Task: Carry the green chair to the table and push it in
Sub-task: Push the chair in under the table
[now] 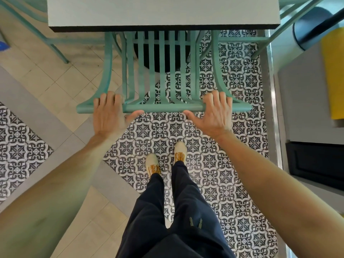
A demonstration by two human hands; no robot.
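Note:
The green chair (163, 108) stands in front of me, seen from above, its slatted back toward me and its dark seat tucked under the near edge of the pale grey table (98, 13). My left hand (108, 116) grips the left part of the chair's top rail, fingers over the far side, thumb under the near side. My right hand (216, 114) holds the right part of the same rail in the same way. The front of the seat and the front legs are hidden under the tabletop.
Other green chair frames flank the table at the far left (28, 25) and far right (290, 21). A grey counter with a yellow panel (333, 71) and a dark cabinet front (316, 164) runs along the right. My feet (165, 157) stand on patterned tiles.

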